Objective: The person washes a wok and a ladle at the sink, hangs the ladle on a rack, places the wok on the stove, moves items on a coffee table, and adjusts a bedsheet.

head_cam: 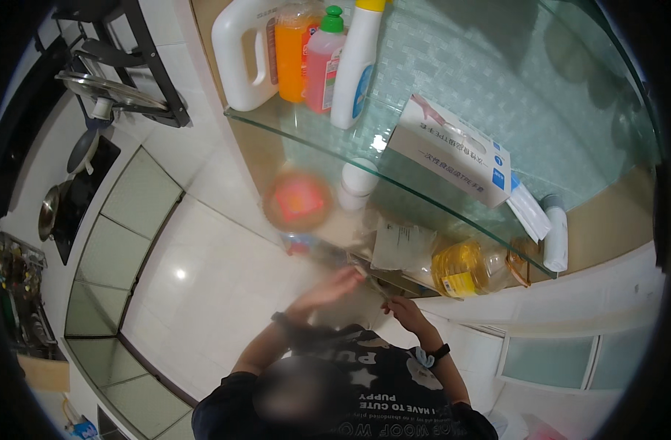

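My right hand (406, 314) is curled around the lower end of a thin, pale strip-like thing (375, 285), too small and blurred to name. At the strip's upper end are the fingertips of my left hand (333, 289), fingers stretched out and blurred; whether they grip it is unclear. Just beyond the hands, a clear plastic bag with a whitish packet (404, 245) lies below the glass shelf. A plastic bottle of yellow oil (462, 267) rests to its right. Left of the bag stand a white capped container (357, 184) and a hazy round container with a pink-red item (297, 199).
A glass shelf (313, 140) juts out above, its edge close beyond my hands. It bears a white jug (242, 60), an orange bottle (291, 60), a pink bottle (322, 71), a white bottle (357, 71) and a disposable-glove box (451, 148). Leftward is a cooktop (91, 203).
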The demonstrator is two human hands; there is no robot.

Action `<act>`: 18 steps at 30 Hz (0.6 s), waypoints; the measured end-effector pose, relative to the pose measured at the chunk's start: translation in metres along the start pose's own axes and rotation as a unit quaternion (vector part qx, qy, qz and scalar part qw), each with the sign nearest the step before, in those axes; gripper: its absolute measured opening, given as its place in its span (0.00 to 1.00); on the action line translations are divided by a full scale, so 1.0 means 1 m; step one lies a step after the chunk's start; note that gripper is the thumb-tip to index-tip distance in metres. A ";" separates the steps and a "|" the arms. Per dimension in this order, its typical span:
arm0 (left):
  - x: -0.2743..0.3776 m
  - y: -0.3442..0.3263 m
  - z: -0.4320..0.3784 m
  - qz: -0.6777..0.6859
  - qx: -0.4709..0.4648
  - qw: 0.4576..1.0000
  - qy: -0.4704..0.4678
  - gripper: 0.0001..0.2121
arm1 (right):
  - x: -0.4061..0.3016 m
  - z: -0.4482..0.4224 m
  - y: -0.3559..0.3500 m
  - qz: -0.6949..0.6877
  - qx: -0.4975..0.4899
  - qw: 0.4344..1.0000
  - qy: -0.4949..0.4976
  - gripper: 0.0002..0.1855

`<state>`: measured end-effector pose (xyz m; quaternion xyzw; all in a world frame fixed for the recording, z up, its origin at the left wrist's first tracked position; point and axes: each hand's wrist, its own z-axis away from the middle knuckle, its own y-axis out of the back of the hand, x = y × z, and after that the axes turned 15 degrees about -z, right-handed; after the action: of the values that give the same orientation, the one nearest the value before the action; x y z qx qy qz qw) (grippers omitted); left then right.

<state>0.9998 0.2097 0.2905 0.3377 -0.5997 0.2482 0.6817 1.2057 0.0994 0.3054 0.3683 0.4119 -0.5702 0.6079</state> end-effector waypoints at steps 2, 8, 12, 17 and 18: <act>0.006 -0.008 0.000 0.079 -0.079 0.994 -0.001 0.14 | 0.010 -0.013 -0.002 0.071 -0.039 0.995 0.056 0.10; -0.016 0.033 -0.008 -0.001 0.177 0.984 -0.038 0.09 | -0.015 -0.025 -0.020 0.191 -0.062 0.969 0.145 0.13; 0.073 0.102 -0.008 -0.102 0.303 0.947 -0.027 0.07 | -0.003 -0.018 -0.001 0.116 0.013 0.975 0.188 0.15; 0.017 0.138 -0.053 -0.452 0.347 0.809 -0.142 0.13 | -0.006 -0.006 0.009 0.172 0.022 0.972 0.156 0.16; -0.006 0.141 -0.059 -0.504 0.334 0.790 -0.097 0.15 | -0.020 0.000 0.001 0.168 0.030 0.972 0.163 0.15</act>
<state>0.9321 0.3460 0.3042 0.8213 -0.2871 0.0200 0.4926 1.2070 0.1072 0.3242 0.5382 0.4204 -0.4042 0.6085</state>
